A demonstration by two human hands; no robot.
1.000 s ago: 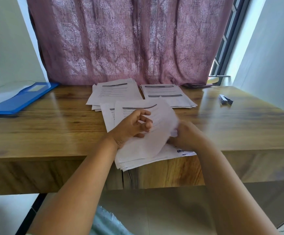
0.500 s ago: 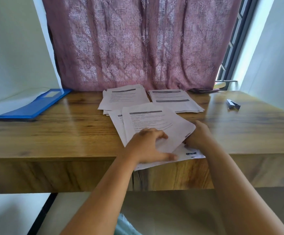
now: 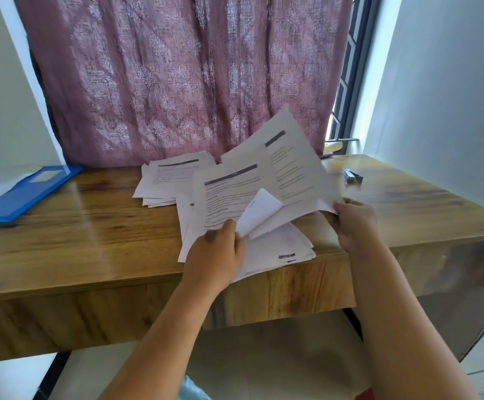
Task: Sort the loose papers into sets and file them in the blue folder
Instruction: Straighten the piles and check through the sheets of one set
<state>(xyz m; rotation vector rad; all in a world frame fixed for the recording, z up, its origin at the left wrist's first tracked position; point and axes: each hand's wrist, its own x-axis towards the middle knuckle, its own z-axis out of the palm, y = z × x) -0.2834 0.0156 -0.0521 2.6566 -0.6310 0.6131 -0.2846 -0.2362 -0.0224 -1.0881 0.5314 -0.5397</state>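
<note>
My right hand [image 3: 353, 223] pinches the lifted white printed sheets [image 3: 287, 168] by their near corner, apparently to check headings, while my left hand [image 3: 216, 252] thumbs the near white paper pile [image 3: 275, 249]; the open blue plastic folder [image 3: 18, 194] waits far left.

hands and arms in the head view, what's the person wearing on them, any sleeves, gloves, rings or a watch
Nothing shows on them. The left hand and right hand are bare, with no gloves, and no rings or watch visible. Both forearms are uncovered as far as the frame shows; no sleeve comes into view.
</note>
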